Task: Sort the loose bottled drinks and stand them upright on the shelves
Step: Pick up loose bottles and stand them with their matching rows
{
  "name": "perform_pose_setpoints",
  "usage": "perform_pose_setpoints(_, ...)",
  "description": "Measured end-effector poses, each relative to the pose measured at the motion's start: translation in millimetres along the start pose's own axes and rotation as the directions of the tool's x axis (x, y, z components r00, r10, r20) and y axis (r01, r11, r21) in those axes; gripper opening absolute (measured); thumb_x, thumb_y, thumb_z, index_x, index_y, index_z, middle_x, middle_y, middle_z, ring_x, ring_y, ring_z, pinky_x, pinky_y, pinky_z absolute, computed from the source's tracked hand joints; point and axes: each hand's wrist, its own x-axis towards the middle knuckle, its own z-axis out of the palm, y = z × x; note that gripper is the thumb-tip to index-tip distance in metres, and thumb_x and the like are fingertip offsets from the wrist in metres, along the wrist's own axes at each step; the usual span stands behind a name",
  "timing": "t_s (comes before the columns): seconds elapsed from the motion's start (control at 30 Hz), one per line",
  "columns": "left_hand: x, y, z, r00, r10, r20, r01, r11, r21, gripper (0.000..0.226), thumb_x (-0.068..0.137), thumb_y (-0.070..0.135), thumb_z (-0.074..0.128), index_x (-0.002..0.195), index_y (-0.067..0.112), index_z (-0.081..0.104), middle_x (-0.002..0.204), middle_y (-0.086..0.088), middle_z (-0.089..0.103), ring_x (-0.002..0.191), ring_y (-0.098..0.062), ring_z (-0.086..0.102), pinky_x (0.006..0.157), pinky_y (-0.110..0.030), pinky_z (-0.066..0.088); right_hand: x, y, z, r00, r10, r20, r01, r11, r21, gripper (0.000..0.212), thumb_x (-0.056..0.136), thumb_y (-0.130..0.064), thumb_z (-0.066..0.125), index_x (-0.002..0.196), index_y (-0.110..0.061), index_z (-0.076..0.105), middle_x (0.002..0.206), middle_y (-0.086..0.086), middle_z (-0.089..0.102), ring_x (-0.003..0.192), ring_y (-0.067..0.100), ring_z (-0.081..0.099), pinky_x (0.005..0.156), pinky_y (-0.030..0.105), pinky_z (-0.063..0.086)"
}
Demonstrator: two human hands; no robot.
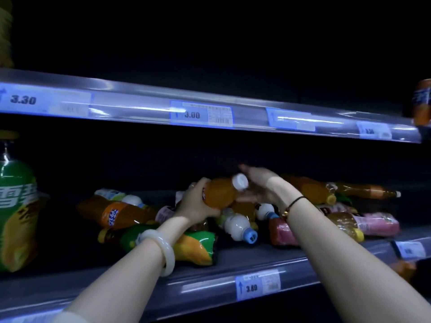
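My left hand (pixel 198 201) grips an orange drink bottle (pixel 220 192) with a white cap, held on its side above the pile. My right hand (pixel 261 185) reaches in just behind the cap with its fingers stretched out and holds nothing. Beneath both hands several loose bottles lie tumbled on the lower shelf (pixel 245 259): an orange soda bottle (pixel 116 213), a green and yellow bottle (pixel 186 243), a white bottle with a blue cap (pixel 240 227), pink bottles (pixel 377 224) and amber bottles (pixel 363 190). Parts of the pile are hidden by my forearms.
A large green bottle (pixel 16 206) stands upright at the left end of the lower shelf. The upper shelf (pixel 140 106) with blue price tags runs above, dark behind. An orange bottle (pixel 422 106) stands at its far right edge.
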Motion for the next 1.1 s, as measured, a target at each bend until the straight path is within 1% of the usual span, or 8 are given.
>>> perform_pose_setpoints(0.03, 1.5, -1.3, -0.2, 0.998, -0.031, -0.053, 0.028, 0.998, -0.053, 0.076, 0.056, 0.016, 0.085, 0.122, 0.021, 0.048, 0.117, -0.007, 0.053, 0.108, -0.024, 0.054, 0.083, -0.027, 0.040, 8.1, 6.9, -3.6, 0.997, -0.054, -0.051, 0.055, 0.998, 0.026, 0.029, 0.098, -0.027, 0.048, 0.102, 0.000, 0.059, 0.090, 0.017, 0.064, 0.070, 0.028, 0.063, 0.059, 0.038, 0.057)
perform_pose_setpoints(0.1, 2.7, -3.4, -1.1, 0.989, -0.072, -0.131, 0.055, 0.990, -0.129, 0.081, 0.055, 0.021, 0.086, 0.125, 0.021, 0.047, 0.121, -0.009, 0.054, 0.110, -0.025, 0.054, 0.085, -0.032, 0.042, 25.3, 25.5, -9.1, 0.951, -0.271, -0.151, 0.186, 0.887, -0.423, 0.026, 0.094, -0.008, 0.048, 0.117, -0.001, 0.058, 0.107, 0.019, 0.065, 0.089, 0.031, 0.064, 0.078, 0.040, 0.053)
perform_pose_setpoints(0.2, 2.9, -4.9, -1.1, 0.981, -0.077, -0.177, 0.051, 0.988, -0.147, 0.077, 0.060, 0.018, 0.086, 0.125, 0.020, 0.046, 0.121, -0.007, 0.055, 0.110, -0.023, 0.054, 0.084, -0.031, 0.041, 44.0, 53.7, -21.3, 0.940, -0.328, 0.096, 0.201, 0.300, -0.933, 0.063, 0.089, -0.002, 0.050, 0.146, -0.020, 0.031, 0.147, 0.014, 0.038, 0.132, 0.035, 0.039, 0.106, 0.046, 0.037)
perform_pose_setpoints(0.33, 4.2, -7.5, 3.2, 0.986, -0.057, -0.154, 0.037, 0.991, -0.127, 0.076, 0.056, 0.024, 0.086, 0.122, 0.026, 0.048, 0.119, -0.006, 0.056, 0.110, -0.023, 0.054, 0.089, -0.035, 0.044, 55.5, 63.7, -30.0, 0.936, -0.219, 0.277, 0.236, -0.194, -0.952, 0.083, 0.093, -0.007, 0.047, 0.150, -0.041, -0.002, 0.161, 0.004, -0.006, 0.146, 0.036, 0.010, 0.114, 0.054, 0.015)
perform_pose_setpoints(0.47, 7.7, -9.3, 3.7, 0.980, -0.063, -0.186, 0.037, 0.990, -0.138, 0.074, 0.059, 0.018, 0.086, 0.123, 0.023, 0.047, 0.120, -0.005, 0.055, 0.110, -0.021, 0.053, 0.087, -0.031, 0.041, 60.4, 61.0, -26.5, 0.878, -0.170, 0.447, 0.363, -0.373, -0.854, 0.082, 0.093, -0.002, 0.046, 0.149, -0.043, 0.002, 0.160, 0.000, -0.017, 0.147, 0.034, -0.003, 0.114, 0.060, 0.007)
perform_pose_setpoints(0.77, 10.9, -11.8, 6.8, 0.978, -0.067, -0.199, 0.047, 0.993, -0.104, 0.077, 0.060, 0.021, 0.087, 0.124, 0.025, 0.045, 0.123, -0.006, 0.053, 0.113, -0.021, 0.051, 0.086, -0.032, 0.039, 65.4, 62.5, -31.8, 0.830, -0.143, 0.539, 0.501, -0.236, -0.833, 0.085, 0.087, 0.002, 0.053, 0.148, -0.042, 0.015, 0.161, -0.008, -0.006, 0.148, 0.029, -0.003, 0.110, 0.070, 0.008)
perform_pose_setpoints(0.93, 7.4, -5.4, 3.5, 0.974, -0.067, -0.218, 0.031, 0.986, -0.162, 0.070, 0.063, 0.014, 0.085, 0.123, 0.020, 0.048, 0.113, 0.000, 0.056, 0.104, -0.016, 0.053, 0.083, -0.029, 0.038, 65.0, 64.7, -41.4, 0.765, -0.458, 0.452, 0.616, 0.318, -0.720, 0.090, 0.078, 0.000, 0.068, 0.149, -0.025, 0.020, 0.158, 0.006, 0.019, 0.144, 0.024, 0.022, 0.114, 0.027, 0.021)
perform_pose_setpoints(1.1, 3.9, 1.2, 2.7, 0.947, -0.125, -0.294, 0.026, 0.948, -0.317, 0.081, 0.053, 0.030, 0.088, 0.124, 0.019, 0.051, 0.112, -0.003, 0.062, 0.102, -0.019, 0.060, 0.087, -0.034, 0.047, 51.4, 55.0, -20.2, 0.774, -0.630, 0.066, 0.626, 0.744, -0.234, 0.065, 0.076, -0.002, 0.075, 0.131, -0.010, 0.040, 0.100, -0.005, 0.058, 0.087, 0.005, 0.057, 0.067, -0.001, 0.042)
